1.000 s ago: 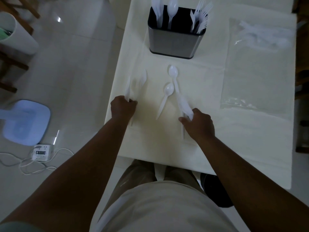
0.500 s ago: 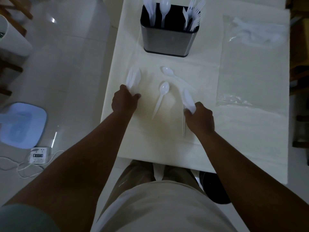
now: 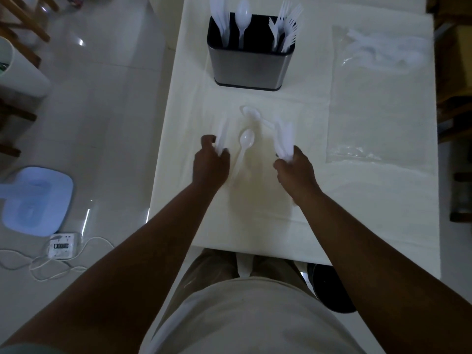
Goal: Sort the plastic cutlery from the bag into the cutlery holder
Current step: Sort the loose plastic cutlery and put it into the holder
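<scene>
My left hand [image 3: 210,163] grips blurred white plastic cutlery [image 3: 222,135] that points away from me. In my right hand [image 3: 296,169] is a bunch of white plastic pieces [image 3: 284,139], also blurred. Between the hands a white spoon [image 3: 244,146] lies on the table, and a second spoon [image 3: 251,114] lies just beyond it. The steel cutlery holder [image 3: 249,65] stands at the far middle of the table, with knives at its left, a spoon in the middle and forks at its right. A clear plastic bag [image 3: 378,98] with several more white pieces lies at the right.
The white table [image 3: 357,213] ends close to my left hand, with tiled floor beyond it. On the floor are a blue scale [image 3: 35,203] and a power strip [image 3: 61,245] with a cable. Wooden chair legs [image 3: 23,26] stand at the far left.
Both hands have lifted off the table with their cutlery and moved forward toward the holder. The far spoon has turned to lie more across.
</scene>
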A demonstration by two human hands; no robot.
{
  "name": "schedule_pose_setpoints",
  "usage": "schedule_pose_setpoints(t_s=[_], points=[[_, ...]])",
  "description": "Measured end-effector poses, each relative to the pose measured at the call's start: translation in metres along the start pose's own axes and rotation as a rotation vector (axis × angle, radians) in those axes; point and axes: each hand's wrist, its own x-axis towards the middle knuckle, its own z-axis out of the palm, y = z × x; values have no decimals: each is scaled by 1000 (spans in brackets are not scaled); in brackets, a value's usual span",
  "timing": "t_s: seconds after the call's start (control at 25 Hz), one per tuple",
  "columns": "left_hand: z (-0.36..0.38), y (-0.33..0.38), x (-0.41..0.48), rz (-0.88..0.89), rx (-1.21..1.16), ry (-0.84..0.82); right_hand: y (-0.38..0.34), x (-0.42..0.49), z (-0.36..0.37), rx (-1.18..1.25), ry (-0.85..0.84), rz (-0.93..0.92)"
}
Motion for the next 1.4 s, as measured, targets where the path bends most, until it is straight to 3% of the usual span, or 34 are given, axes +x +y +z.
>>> schedule_pose_setpoints(t_s=[0.12, 0.28, 0.4, 0.52, 0.72, 0.84, 1.0, 1.12, 1.24, 1.4], points=[[14, 15, -9, 50, -65, -98, -14, 0, -5, 238, -36, 88], [27, 30, -21, -100, -650, -362, -26, 3, -11, 546, -8, 224], [28, 38, -26, -79, -747, -592, -37, -2, -16, 525, -14, 183], [24, 51, -30, -46, -822, -693, -48, -8, -18, 400, -9, 197], [27, 65, -40, -112, -792, -635, -50, -7, -15, 172, -162, 183], [29, 68, -46, -198, -764, -596, -55, -1, -19, 182, -194, 200], [28, 63, -44, -188, -737, -708, -53, 8, -25, 383, -49, 27], [24, 57, -43, -111, -726, -831, -59, 13, -33, 351, 33, -96], [20, 56, -38, -68, -634, -822, -65, 17, -39, 246, 29, -188], [18, 58, -36, -144, -574, -785, -68, 20, -38, 238, 68, -213]])
